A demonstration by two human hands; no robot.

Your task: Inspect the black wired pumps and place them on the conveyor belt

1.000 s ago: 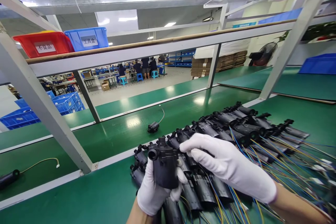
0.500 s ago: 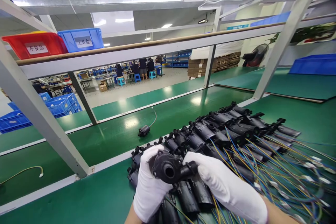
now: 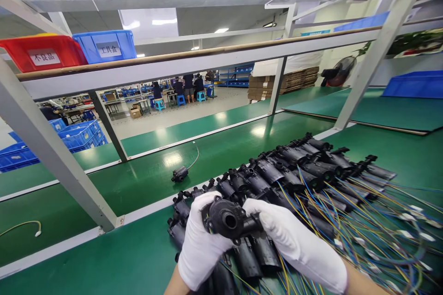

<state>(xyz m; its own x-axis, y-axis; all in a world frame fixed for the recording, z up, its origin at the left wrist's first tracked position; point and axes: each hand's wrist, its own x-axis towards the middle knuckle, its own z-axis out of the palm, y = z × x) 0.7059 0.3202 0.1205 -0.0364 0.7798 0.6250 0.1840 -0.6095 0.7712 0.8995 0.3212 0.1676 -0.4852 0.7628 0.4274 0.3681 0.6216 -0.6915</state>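
Both my hands wear white gloves. My left hand [image 3: 200, 244] is wrapped round the body of a black pump [image 3: 228, 219], whose round open port faces me. My right hand [image 3: 294, 242] pinches the pump's side nozzle with its fingertips. Under and behind my hands lies a long row of the same black pumps [image 3: 294, 175] on the green table [image 3: 114, 258], their blue and yellow wires [image 3: 363, 226] trailing to the right.
One lone black pump with a wire [image 3: 180, 174] lies on the green conveyor belt [image 3: 145, 179] beyond the white rail. A grey frame post [image 3: 51, 152] slants at left. Red bin [image 3: 43, 53] and blue bin [image 3: 105, 46] sit on the upper shelf. People work far behind.
The pump went from upright in my left hand to tilted with its port facing me, and my right hand came onto its nozzle. The lone pump on the belt has drifted left.
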